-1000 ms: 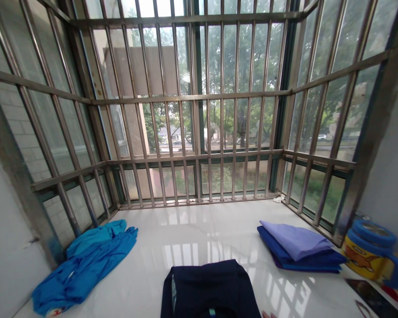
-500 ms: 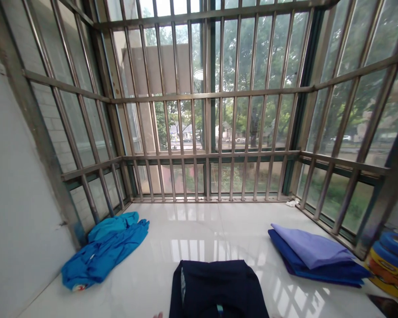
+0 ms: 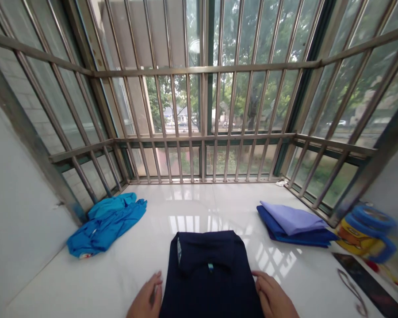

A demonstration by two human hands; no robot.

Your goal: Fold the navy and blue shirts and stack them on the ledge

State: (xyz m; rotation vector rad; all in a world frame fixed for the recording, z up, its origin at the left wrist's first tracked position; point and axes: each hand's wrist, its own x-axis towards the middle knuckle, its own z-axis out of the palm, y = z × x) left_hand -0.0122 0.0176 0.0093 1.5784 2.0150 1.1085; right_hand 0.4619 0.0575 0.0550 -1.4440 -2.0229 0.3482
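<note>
A dark navy garment [image 3: 212, 287], folded into a narrow shape, lies on the white surface in front of me. Its far end is turned over, with a small greenish label [image 3: 210, 266] at the middle and a patterned strip at the left. Just off its left edge is my left hand [image 3: 146, 297], fingers bent, with a gap between thumb and fingers. My right hand [image 3: 274, 297] rests against the right edge, fingertips touching the cloth and fingers loosely extended. The garment's near end runs out of view.
Crumpled blue clothing [image 3: 106, 227] lies at the left. A stack of folded purple and blue cloth [image 3: 295, 225] sits at the right, near a blue and yellow jug [image 3: 363, 232]. A dark flat phone-like object [image 3: 371, 282] and a thin loop [image 3: 351, 291] lie nearby. Metal bars [image 3: 202, 138] enclose the surface.
The view has tilted down, showing more of the navy garment. Both hands have come into view beside it; before, only fingertips showed at the bottom edge.
</note>
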